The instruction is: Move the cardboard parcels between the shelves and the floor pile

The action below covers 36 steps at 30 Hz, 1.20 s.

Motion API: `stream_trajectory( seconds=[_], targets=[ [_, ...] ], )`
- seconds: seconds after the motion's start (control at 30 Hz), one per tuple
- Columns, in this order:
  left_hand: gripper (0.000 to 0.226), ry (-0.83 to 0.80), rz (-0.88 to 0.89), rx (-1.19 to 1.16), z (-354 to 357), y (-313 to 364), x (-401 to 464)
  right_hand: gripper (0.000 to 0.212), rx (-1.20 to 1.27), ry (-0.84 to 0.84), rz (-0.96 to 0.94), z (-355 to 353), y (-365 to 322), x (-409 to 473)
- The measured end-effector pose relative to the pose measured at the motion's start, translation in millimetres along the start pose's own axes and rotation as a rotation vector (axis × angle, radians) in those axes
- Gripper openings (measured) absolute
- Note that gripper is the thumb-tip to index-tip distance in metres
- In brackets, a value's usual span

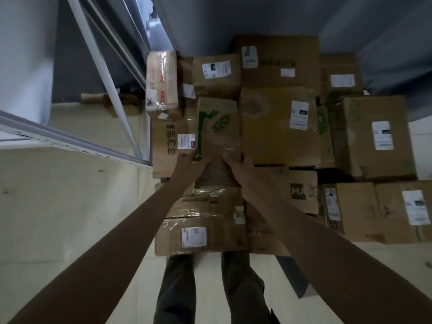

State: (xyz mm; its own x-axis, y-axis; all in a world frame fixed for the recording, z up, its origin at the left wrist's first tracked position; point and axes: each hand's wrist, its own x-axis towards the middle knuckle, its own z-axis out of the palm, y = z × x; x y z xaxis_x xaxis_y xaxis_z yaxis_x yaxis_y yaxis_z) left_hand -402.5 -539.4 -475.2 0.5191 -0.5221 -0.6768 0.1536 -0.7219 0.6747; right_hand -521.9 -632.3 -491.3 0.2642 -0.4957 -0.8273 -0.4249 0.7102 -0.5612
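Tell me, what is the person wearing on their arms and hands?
Nothing shows on them. Both arms are bare from the bottom of the picture up to the wrists, with no sleeves in view. The left hand and the right hand have no gloves, and no watch, bracelet or ring can be seen in this dim picture. Lower down, the legs wear dark trousers.

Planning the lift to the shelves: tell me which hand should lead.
Probably left. Both hands grip the green-printed parcel, but the left hand is on the side toward the white shelf rack; the right hand is on the far side.
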Motion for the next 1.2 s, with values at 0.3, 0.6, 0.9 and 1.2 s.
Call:
stream_trajectory(
  seconds=[0.3,0.6,0.9,1.2],
  targets=[
    [0.041,-0.051,-0.003,-0.044,60,-59,165,0.061,-0.216,0.034,-0.059,-2,16,183],
    [0.056,-0.045,0.086,-0.113,88,-78,286,0.071,-0.366,0.136,-0.275,15,8,275],
    [0.079,-0.050,0.043,0.122,101,-93,312,0.059,-0.707,0.054,-0.384,22,23,286],
    [0.054,-0.159,0.136,0.136,64,-72,235,0.031,-0.567,-0.004,-0.348,17,28,204]
  ],
)
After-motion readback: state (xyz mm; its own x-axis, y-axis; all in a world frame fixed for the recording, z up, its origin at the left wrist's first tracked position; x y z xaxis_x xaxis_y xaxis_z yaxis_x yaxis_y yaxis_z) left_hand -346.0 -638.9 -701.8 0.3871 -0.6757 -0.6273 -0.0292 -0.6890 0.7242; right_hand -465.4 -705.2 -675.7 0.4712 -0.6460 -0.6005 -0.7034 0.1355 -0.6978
